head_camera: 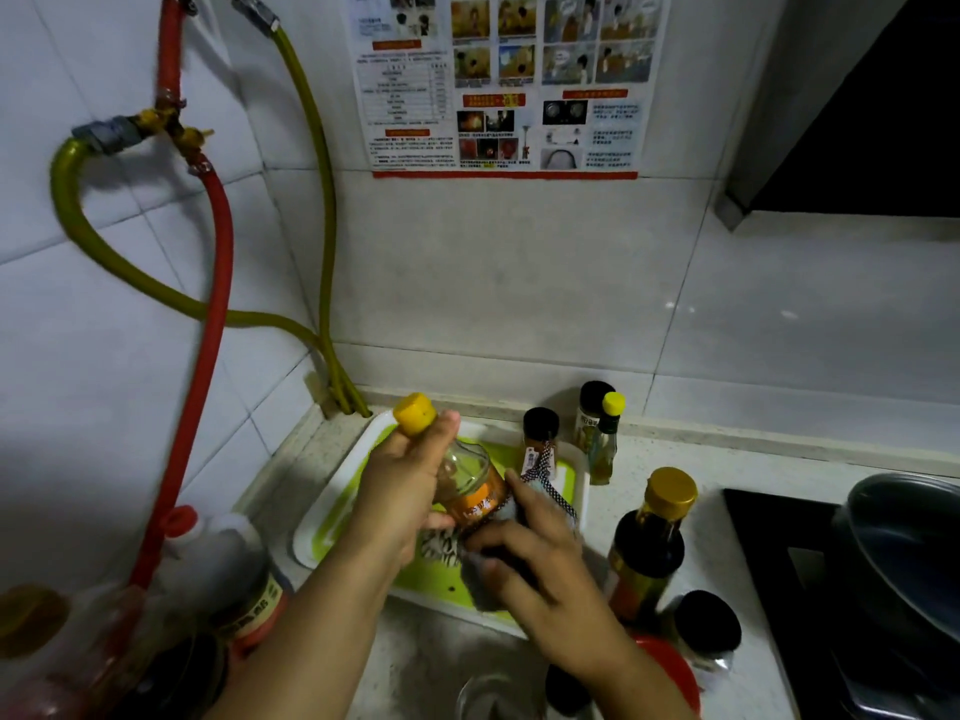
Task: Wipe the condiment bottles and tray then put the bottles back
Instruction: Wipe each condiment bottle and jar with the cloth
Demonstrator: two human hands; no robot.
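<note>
Kitchen surface: left grip [402, 478] clasps a yellow-capped bottle [457, 475] over the tray [332, 517]; right grip [530, 548] rubs it, clutching the cloth [550, 491]; next, probably turning the bottle

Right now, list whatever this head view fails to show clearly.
- Lower body of the yellow-capped bottle: hidden by the cloth and right hand.
- Tray middle: hidden by the left hand and bottle.
- Bottles at bottom left: blurred, cut off by the edge.
- Poster text: too small.

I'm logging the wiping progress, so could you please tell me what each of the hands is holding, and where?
The left hand grips the yellow-capped bottle round its upper body, below the cap. The right hand holds the cloth against the bottle's lower part.
</note>
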